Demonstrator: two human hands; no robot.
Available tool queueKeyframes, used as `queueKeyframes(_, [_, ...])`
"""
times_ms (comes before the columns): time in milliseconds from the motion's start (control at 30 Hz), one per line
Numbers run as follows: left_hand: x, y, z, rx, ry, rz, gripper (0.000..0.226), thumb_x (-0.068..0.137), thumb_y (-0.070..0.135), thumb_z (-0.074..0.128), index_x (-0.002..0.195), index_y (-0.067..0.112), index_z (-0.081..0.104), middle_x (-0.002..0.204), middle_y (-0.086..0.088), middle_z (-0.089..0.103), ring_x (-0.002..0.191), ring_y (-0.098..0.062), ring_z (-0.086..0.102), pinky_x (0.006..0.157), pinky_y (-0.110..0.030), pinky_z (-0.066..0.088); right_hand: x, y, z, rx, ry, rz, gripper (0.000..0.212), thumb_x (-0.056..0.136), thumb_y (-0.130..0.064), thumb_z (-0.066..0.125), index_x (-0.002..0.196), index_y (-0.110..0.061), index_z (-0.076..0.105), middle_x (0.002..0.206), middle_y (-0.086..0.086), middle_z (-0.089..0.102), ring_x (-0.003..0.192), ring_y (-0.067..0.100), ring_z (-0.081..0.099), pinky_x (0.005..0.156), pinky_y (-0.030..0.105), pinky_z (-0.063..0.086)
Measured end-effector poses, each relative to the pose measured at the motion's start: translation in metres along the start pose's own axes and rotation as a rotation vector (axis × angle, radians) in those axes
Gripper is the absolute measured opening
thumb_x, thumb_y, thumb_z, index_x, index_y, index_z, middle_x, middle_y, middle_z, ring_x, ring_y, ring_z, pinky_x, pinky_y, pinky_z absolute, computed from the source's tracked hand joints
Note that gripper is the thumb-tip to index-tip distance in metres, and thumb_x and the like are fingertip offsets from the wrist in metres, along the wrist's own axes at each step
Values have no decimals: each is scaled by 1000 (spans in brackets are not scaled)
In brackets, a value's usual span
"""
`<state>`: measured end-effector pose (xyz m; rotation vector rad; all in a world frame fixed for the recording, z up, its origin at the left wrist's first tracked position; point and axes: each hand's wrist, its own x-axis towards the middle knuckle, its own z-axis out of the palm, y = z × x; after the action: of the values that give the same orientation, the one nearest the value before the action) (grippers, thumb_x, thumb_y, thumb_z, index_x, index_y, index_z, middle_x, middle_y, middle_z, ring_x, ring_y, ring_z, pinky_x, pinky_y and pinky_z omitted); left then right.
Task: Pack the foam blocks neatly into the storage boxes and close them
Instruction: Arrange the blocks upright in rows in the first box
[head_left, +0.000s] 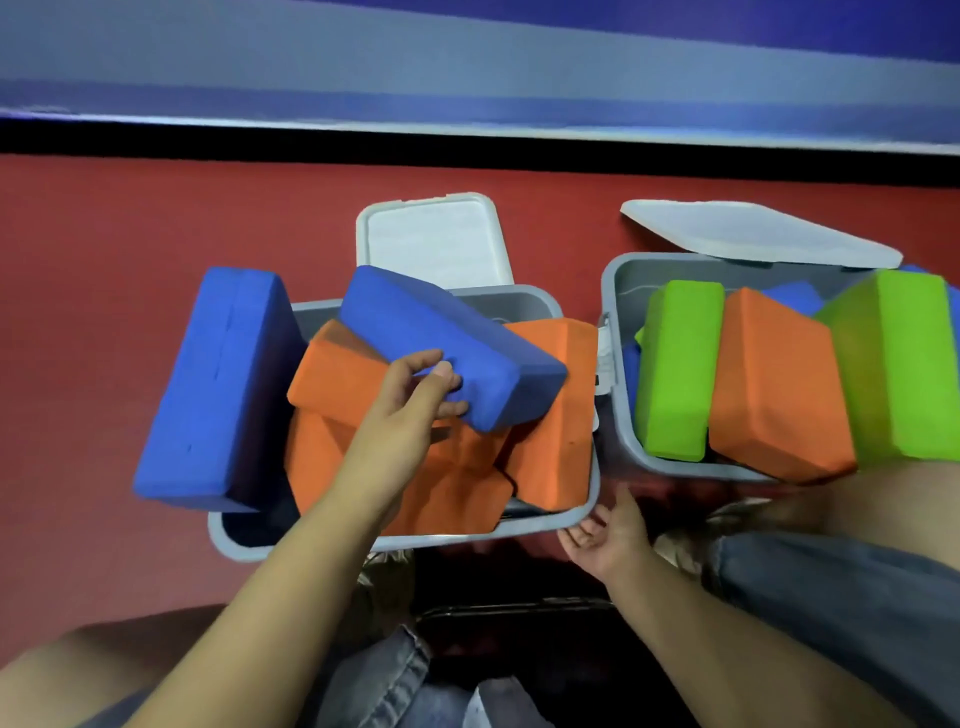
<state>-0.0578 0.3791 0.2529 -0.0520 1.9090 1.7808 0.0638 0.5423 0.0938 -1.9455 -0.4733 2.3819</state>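
Two grey storage boxes stand open on the red floor. The left box (524, 531) holds several orange foam blocks (550, 415) piled loosely. A big blue block (218, 384) leans over its left rim. My left hand (415, 400) grips another blue block (467, 343) that lies tilted on top of the orange ones. My right hand (605, 535) hovers with relaxed fingers just off the left box's near right corner and holds nothing. The right box (618, 322) holds a green block (675, 369), an orange block (774, 384), a second green block (904, 364) and blue ones behind.
A white lid (434, 241) stands up behind the left box. A second white lid (753, 231) rests on the right box's far rim. My knees in grey jeans (831, 577) are close below the boxes. A black strip and a blue wall lie beyond the red floor.
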Motion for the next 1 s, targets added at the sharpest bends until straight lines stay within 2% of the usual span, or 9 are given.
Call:
queueKeyframes(33, [0, 0, -1, -6, 5, -10, 14, 96, 33, 49, 109, 32, 55, 105, 1, 67, 89, -14, 66, 77, -29, 48, 1, -2, -3, 48, 2, 18, 55, 91, -62, 36, 99, -13, 58, 138, 14, 52, 130, 22, 48, 106, 32, 40])
queueKeyframes(67, [0, -1, -1, -12, 9, -17, 14, 96, 33, 49, 109, 32, 55, 105, 2, 67, 89, -15, 65, 77, -29, 47, 1, -4, -6, 85, 14, 44, 65, 89, -67, 34, 119, -13, 54, 144, 13, 45, 136, 24, 40, 108, 34, 35])
queueKeyframes(133, [0, -1, -2, -15, 12, -17, 15, 96, 33, 48, 110, 31, 55, 104, 2, 66, 88, -15, 65, 80, -31, 48, 0, -9, -8, 92, 30, 83, 79, 84, -75, 30, 138, -18, 40, 143, 12, 43, 134, 24, 39, 102, 37, 33])
queueKeyframes(300, [-5, -2, -2, -19, 12, -4, 13, 97, 32, 48, 108, 31, 54, 102, 3, 65, 83, -11, 65, 82, -32, 47, -9, -13, -10, 25, 53, 93, 84, 81, -80, 25, 141, -22, 37, 143, 15, 43, 133, 28, 40, 92, 37, 33])
queueKeyframes(533, [-25, -5, -5, 8, 20, -25, 16, 96, 32, 49, 111, 29, 54, 107, -1, 65, 79, -8, 66, 87, -36, 48, -18, -10, -22, 116, 111, 54, 90, 78, -84, 22, 141, -21, 36, 140, 11, 49, 129, 25, 47, 102, 36, 34])
queueKeyframes(700, [-31, 8, -22, -20, 65, -1, 18, 95, 27, 51, 113, 26, 55, 105, 5, 66, 88, -11, 67, 84, -32, 49, -16, -4, -17, -19, 60, -50, 84, 84, -76, 30, 139, -13, 40, 136, 13, 50, 129, 26, 45, 111, 39, 32])
queueKeyframes(767, [-29, 19, -36, -29, 100, 47, 16, 95, 24, 53, 110, 24, 58, 106, 5, 66, 90, -12, 67, 79, -29, 49, -17, -2, -11, -282, 159, -231, 75, 88, -68, 36, 127, -5, 52, 121, 16, 56, 120, 31, 52, 108, 46, 37])
queueKeyframes(867, [-24, 41, -61, -49, 174, 137, 13, 96, 22, 51, 100, 25, 63, 105, 3, 68, 94, -16, 66, 79, -31, 48, -42, -10, 16, -649, 356, -795, 64, 80, -52, 46, 102, 6, 64, 103, 27, 63, 102, 38, 59, 92, 45, 46])
queueKeyframes(1000, [-18, 68, -95, -6, 229, 224, 14, 96, 19, 50, 96, 24, 63, 106, 0, 65, 96, -17, 63, 82, -33, 48, -99, -12, 76, -727, 103, -1297, 69, 74, -52, 43, 118, -1, 56, 125, 21, 50, 119, 32, 45, 103, 34, 35])
